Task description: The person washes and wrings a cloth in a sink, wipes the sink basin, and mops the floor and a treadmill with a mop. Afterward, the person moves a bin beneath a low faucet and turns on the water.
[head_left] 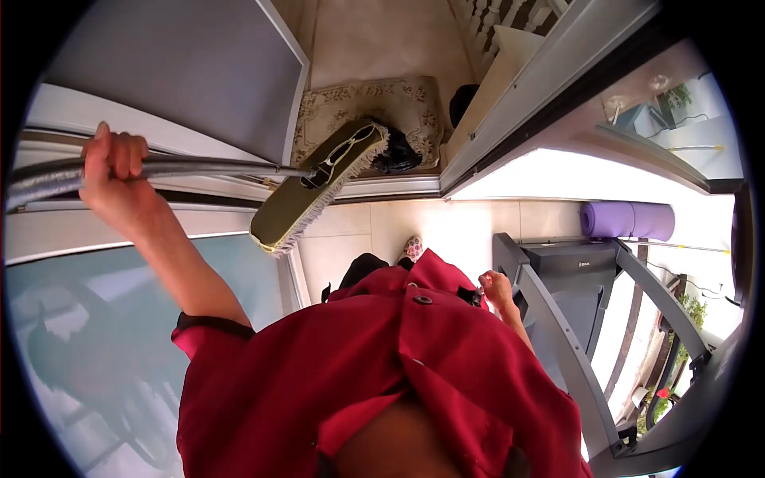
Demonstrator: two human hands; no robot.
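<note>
A dust mop [319,185] with a long grey handle and a flat olive head hangs tilted across the doorway, its pale fringe along one edge. My left hand [119,179], raised at the far left, is wrapped round the handle. Low at my right side, my right hand [496,288] is closed; what it holds, if anything, I cannot make out. Beside those fingers is a small dark-and-white bit at my red shirt [382,342]. Just past the mop head, a crumpled black plastic bag [398,151] lies on a floral mat [351,99].
A sliding door frame and its threshold [382,188] cross in front of me. To the left stands a glass panel [103,334]. On the right are a grey treadmill [566,263] and a rolled purple mat [629,220]. White balusters [494,20] rise beyond the doorway.
</note>
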